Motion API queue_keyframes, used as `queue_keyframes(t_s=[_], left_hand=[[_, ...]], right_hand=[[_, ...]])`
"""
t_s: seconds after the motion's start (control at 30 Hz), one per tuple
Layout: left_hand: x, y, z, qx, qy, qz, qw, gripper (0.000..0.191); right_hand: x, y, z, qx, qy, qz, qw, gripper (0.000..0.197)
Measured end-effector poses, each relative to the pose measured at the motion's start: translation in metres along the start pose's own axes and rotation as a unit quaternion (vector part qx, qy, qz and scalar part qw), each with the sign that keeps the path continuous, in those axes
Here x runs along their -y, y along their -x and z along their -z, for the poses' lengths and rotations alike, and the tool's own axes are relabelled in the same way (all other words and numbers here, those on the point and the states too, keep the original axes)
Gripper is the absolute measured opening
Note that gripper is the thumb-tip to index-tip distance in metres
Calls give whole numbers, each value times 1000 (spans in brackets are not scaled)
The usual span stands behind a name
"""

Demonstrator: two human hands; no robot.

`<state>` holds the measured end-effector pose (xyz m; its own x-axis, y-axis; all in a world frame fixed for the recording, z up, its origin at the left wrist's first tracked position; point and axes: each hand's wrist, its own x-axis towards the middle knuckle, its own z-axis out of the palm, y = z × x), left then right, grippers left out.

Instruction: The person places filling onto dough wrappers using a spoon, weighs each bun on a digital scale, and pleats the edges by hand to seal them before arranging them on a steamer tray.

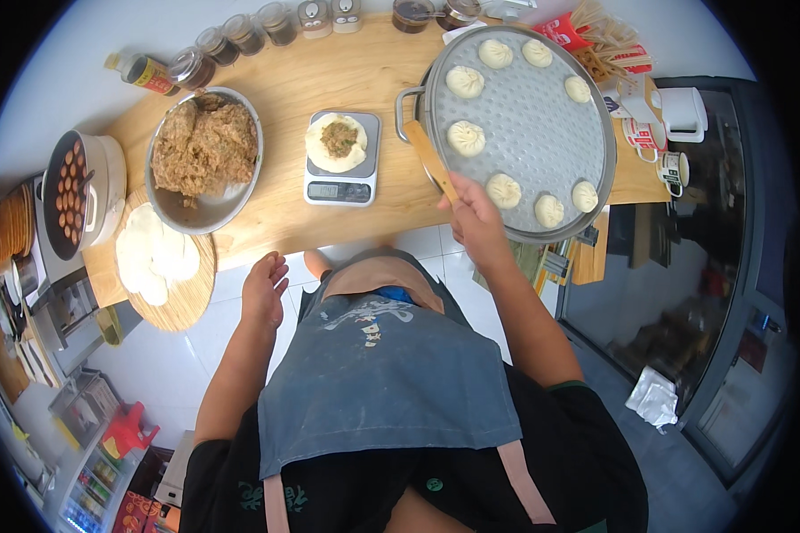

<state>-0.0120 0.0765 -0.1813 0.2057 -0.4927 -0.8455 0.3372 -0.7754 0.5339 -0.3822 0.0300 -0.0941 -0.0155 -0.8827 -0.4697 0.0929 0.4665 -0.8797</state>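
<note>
My right hand grips the narrow end of a flat wooden spatula, whose broad end points up and left over the steamer's handle. Close by lies a round metal steamer tray with several pleated buns spread around its rim. On a digital kitchen scale rests a round dough wrapper, topped with a mound of meat filling. My left hand hangs in front of the table edge, fingers loosely apart and holding nothing. A steel bowl of filling stands beyond it.
Flat dough wrappers overlap on a round woven mat jutting past the wooden table. A cooker holding brown eggs stands far left. Jars and a sauce bottle line the back; chopsticks and mugs stand right.
</note>
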Motion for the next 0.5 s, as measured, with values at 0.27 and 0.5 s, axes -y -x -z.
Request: queue_keyframes(t_s=[0.27, 0.5], left_hand=[[-24, 10, -26, 38, -52, -61, 996, 45], [-63, -29, -92, 84, -69, -152, 982, 51]], right_hand=[[-12, -16, -4, -56, 73, 8, 996, 29], [-41, -53, -41, -54, 156, 79, 983, 26]])
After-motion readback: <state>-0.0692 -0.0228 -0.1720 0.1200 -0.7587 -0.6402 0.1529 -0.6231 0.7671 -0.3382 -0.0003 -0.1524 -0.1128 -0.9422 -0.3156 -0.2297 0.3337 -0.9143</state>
